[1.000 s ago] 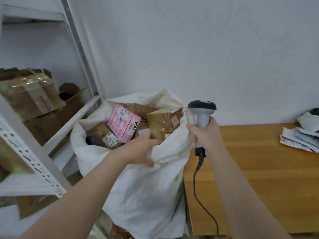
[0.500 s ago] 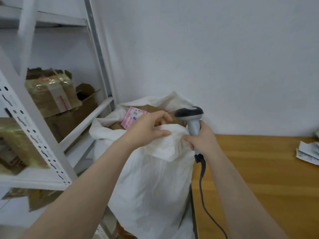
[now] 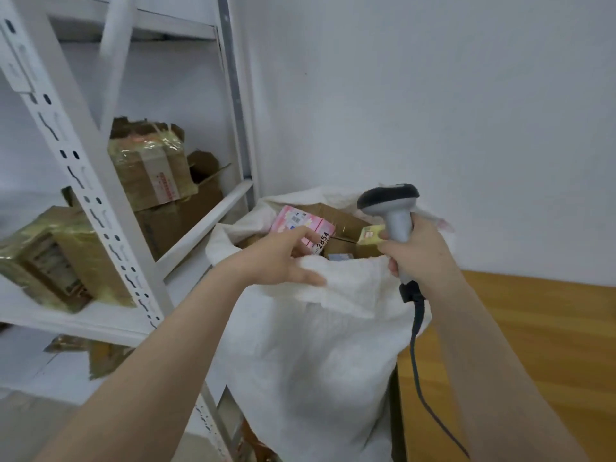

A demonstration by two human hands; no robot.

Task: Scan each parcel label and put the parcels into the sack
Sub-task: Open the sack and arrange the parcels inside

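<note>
A white woven sack [image 3: 316,361] stands open between a shelf rack and a table. Inside it lie a pink parcel [image 3: 300,221] marked 2854, brown cardboard parcels [image 3: 333,215] and a small tape-wrapped parcel [image 3: 370,235]. My left hand [image 3: 280,258] lies across the sack's front rim: the thumb rests flat on the folded fabric and the straight fingers reach over the pink parcel. My right hand [image 3: 423,255] grips the handle of a grey barcode scanner [image 3: 388,198] at the rim's right side. The scanner's head points left over the sack mouth.
A white metal shelf rack [image 3: 83,161] stands at the left, holding tape-wrapped cardboard boxes [image 3: 150,168] and another wrapped box [image 3: 43,258]. A wooden table [image 3: 533,328] fills the right. The scanner's black cable [image 3: 415,345] hangs between sack and table. A white wall lies behind.
My left hand has loosened its grip on the sack's rim and straightened its fingers over the pink parcel. The view has swung left toward the shelves. The scanner stays at the rim.
</note>
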